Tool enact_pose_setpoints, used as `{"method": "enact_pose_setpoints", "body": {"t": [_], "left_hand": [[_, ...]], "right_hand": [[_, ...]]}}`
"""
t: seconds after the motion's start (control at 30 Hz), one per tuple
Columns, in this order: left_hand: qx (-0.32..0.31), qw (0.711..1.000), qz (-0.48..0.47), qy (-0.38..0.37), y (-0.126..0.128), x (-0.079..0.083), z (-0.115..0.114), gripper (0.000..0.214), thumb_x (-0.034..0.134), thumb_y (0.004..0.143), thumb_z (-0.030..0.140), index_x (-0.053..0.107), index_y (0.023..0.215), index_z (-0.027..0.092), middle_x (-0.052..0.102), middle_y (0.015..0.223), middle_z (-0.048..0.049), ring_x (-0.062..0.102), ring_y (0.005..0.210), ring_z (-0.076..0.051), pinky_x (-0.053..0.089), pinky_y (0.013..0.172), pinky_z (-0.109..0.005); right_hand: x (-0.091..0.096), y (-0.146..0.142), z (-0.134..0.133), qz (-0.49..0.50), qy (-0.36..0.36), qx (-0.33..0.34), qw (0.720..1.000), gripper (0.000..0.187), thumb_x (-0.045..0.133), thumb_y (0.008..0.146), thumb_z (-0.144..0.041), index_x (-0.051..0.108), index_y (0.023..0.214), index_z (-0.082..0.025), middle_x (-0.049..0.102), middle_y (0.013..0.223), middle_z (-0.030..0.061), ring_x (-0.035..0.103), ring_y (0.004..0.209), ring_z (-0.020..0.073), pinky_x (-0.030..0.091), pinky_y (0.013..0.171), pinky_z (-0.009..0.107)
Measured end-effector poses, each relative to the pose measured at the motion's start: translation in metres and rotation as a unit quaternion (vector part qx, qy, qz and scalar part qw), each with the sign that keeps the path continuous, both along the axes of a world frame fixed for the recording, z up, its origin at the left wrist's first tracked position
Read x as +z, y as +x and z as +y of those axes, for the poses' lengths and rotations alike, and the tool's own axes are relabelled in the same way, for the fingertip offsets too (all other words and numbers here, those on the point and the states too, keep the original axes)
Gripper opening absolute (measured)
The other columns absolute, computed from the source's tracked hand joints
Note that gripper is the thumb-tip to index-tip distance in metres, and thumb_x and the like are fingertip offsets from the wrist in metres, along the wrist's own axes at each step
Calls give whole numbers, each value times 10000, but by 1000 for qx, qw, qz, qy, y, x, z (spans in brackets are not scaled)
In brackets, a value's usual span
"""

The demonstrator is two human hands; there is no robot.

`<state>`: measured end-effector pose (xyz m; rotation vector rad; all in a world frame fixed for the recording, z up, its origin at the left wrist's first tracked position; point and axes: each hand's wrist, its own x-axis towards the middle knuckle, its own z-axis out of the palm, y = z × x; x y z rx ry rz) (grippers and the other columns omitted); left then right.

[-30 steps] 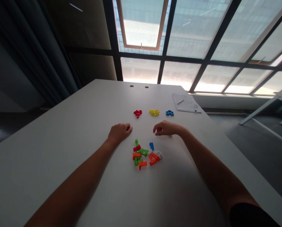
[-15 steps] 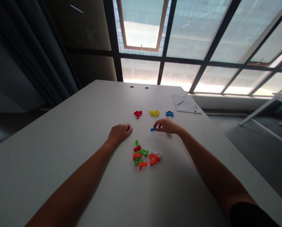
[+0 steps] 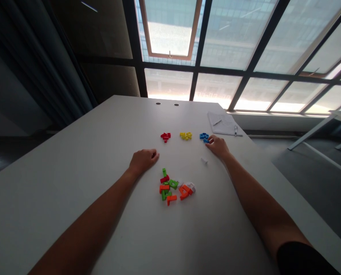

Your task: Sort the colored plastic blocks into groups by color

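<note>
The right hand (image 3: 217, 148) lies beyond the pile (image 3: 173, 189) of mixed plastic pieces, toward its right. Its fingers are spread in a narrow reach, and the fingertips (image 3: 209, 140) touch the edge of the blue pieces (image 3: 204, 137). I cannot tell whether they pinch one of them. The left hand (image 3: 143, 161) rests on the table (image 3: 73, 183) beyond the pile and to its left, fingers loosely curled, with nothing visible in them.

The pile holds green, red, orange and white pieces, some overlapping and all lying flat. Beyond it, the red pieces (image 3: 165, 136), yellow pieces (image 3: 185, 136) and blue pieces form three separate clusters in a row, well apart from the pile. A small white piece (image 3: 204, 160) lies alone, up and to the right of the pile, just below the right hand. Farther beyond the pile, a sheet of paper (image 3: 220, 124) lies with a pen (image 3: 236, 131) beside it. Past the table, a large window (image 3: 216, 88) glows.
</note>
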<state>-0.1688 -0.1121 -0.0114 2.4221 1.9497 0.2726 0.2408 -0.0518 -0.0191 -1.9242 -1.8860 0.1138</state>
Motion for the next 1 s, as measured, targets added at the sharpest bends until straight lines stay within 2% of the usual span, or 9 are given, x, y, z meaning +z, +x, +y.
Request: {"method": "enact_pose_setpoints", "body": {"t": [0.1, 0.23, 0.33, 0.47, 0.6, 0.73, 1.0], "left_hand": [[3, 1000, 2, -1, 0, 1, 0, 432, 440, 1005, 528, 758, 921, 247, 784, 908, -101, 708, 806, -271, 405, 662, -327], [8, 1000, 6, -2, 0, 1, 0, 435, 438, 1004, 535, 761, 932, 253, 791, 923, -95, 707, 810, -260, 411, 678, -321], [9, 1000, 7, -3, 1, 1, 0, 439, 432, 1004, 535, 759, 928, 253, 793, 931, -94, 705, 811, -256, 406, 674, -318], [5, 1000, 8, -3, 1, 2, 0, 439, 424, 1006, 533, 750, 919, 251, 790, 924, -91, 703, 810, -253, 383, 650, -314], [4, 1000, 9, -2, 1, 2, -1, 436, 424, 1006, 530, 748, 916, 252, 787, 917, -89, 700, 807, -254, 372, 640, -316], [0, 1000, 8, -2, 1, 2, -1, 434, 429, 1007, 529, 754, 925, 253, 786, 912, -91, 699, 800, -257, 382, 651, -319], [5, 1000, 6, 3, 0, 1, -1, 427, 445, 1006, 528, 768, 928, 260, 781, 901, -93, 704, 795, -268, 406, 666, -325]], "right_hand": [[1, 1, 1, -2, -14, 18, 1000, 255, 794, 839, -351, 752, 1056, -224, 805, 992, 44, 734, 924, 231, 517, 825, 306], [-1, 1, 2, -2, 1, 29, 1000, 323, 771, 867, -340, 747, 1163, -213, 805, 1088, 66, 737, 960, 230, 522, 884, 314], [-5, -3, 2, -20, 5, 15, 1000, 255, 702, 935, -340, 773, 1139, -205, 799, 1162, 106, 733, 1059, 258, 514, 933, 326], [-7, -8, 1, -25, -2, 4, 1000, 233, 696, 943, -323, 778, 1128, -208, 805, 1140, 107, 739, 1046, 270, 515, 927, 334], [-7, -9, 1, -5, 24, 0, 1000, 239, 704, 916, -269, 755, 1140, -202, 806, 1083, 89, 738, 996, 247, 520, 910, 320], [-8, -8, 2, -6, 28, 2, 1000, 227, 714, 906, -296, 764, 1103, -195, 796, 1027, 85, 728, 972, 241, 525, 902, 318], [-14, -5, 3, -21, 33, 14, 999, 276, 651, 947, -284, 785, 1180, -221, 797, 1142, 87, 717, 1063, 251, 515, 975, 328]]}}
